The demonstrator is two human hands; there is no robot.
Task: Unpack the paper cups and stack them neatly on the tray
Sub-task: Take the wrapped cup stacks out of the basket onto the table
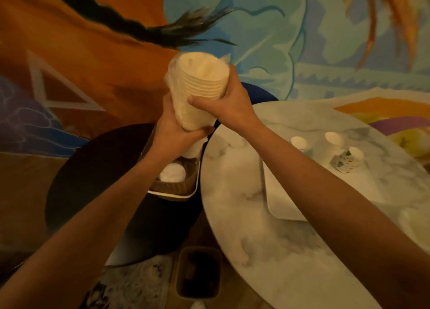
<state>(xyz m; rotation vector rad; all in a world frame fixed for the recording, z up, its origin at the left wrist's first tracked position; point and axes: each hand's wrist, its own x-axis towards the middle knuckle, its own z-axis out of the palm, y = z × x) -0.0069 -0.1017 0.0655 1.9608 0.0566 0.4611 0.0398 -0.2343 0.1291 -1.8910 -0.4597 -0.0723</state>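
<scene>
A nested stack of white paper cups (pixel 200 87), still partly in a clear plastic sleeve (pixel 171 76), is held up in front of me, open ends towards the camera. My left hand (pixel 173 132) grips the lower, narrow end of the stack. My right hand (pixel 223 105) wraps around its middle from the right. A white rectangular tray (pixel 279 199) lies on the marble table (pixel 244 239), partly hidden by my right forearm.
Three small cups (pixel 334 141) stand at the far side of the table. A brown basket (pixel 183 185) holding a white round thing sits on a dark round stool (pixel 93 180) to the left. A small dark bin (pixel 197 273) stands on the floor below.
</scene>
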